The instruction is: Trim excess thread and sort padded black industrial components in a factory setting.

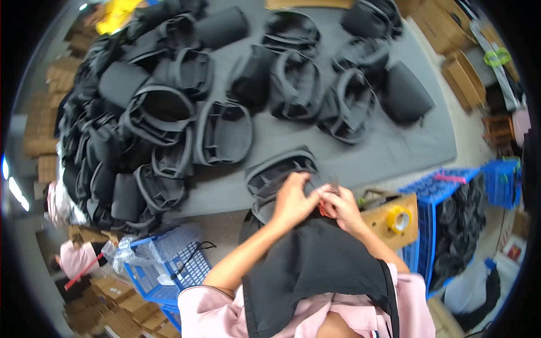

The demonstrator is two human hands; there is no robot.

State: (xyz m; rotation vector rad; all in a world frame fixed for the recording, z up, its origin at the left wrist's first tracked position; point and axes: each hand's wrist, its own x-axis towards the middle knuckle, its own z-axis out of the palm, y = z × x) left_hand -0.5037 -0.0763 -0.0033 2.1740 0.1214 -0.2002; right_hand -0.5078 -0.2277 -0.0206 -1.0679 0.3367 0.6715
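Observation:
An open dark grey fabric bag [282, 166] with a padded rim lies at the table's near edge, against my body. My left hand [293, 198] grips its near side, fingers curled on the fabric and thumb pointing toward the right hand. Close beside it, my right hand [342, 207] is closed around a small tool [335, 183] with a dark metal tip; an orange-red part [324, 210] shows under the fingers. The two hands nearly touch at the bag's right edge. Fingers partly hide the tool, so its exact kind is unclear.
Many similar bags [225, 135] cover the grey table [400, 149], heaped at left. Right of me are a wooden board [372, 225] with yellow tape roll [398, 219] and a blue crate [426, 225] of dark pieces. Another blue crate [169, 253] stands left; a person [79, 259] is beyond.

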